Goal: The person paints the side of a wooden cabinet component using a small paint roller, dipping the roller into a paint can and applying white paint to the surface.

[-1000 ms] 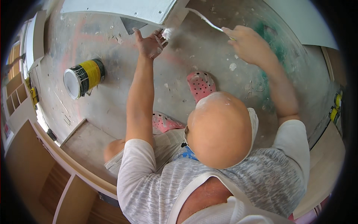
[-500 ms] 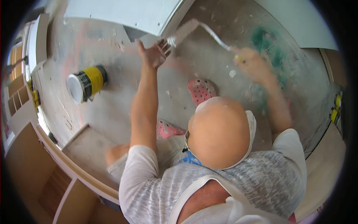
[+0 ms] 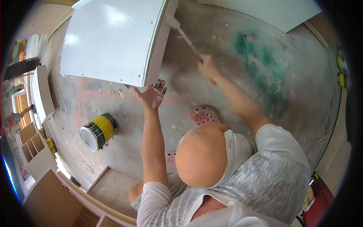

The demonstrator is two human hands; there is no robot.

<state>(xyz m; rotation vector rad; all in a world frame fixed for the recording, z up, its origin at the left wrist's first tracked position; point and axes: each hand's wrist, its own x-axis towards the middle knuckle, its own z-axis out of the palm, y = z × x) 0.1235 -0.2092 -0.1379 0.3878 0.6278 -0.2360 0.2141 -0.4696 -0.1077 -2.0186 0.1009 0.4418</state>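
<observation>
My right hand point(image 3: 208, 69) is closed round the handle of a paint roller point(image 3: 188, 40). Its pale, motion-blurred roller head point(image 3: 173, 22) is at the narrow side of a glossy white box-like panel point(image 3: 109, 41), on the far left. My left hand point(image 3: 152, 97) is open, fingers spread and palm showing, with pale smears on it. It is right by the panel's near right corner; whether the fingers touch it I cannot tell.
A yellow and dark paint bucket point(image 3: 102, 128) is on the stained floor, left of my left arm. Another white panel point(image 3: 264, 11) is at the far right. Wooden cabinet compartments point(image 3: 53, 196) fill the near left. Green paint point(image 3: 261, 56) marks the floor.
My right hand has swung the roller to the panel's side, away from my left hand. The view has shifted, so more of the panel shows. My left hand stays open, nearer the panel's corner.
</observation>
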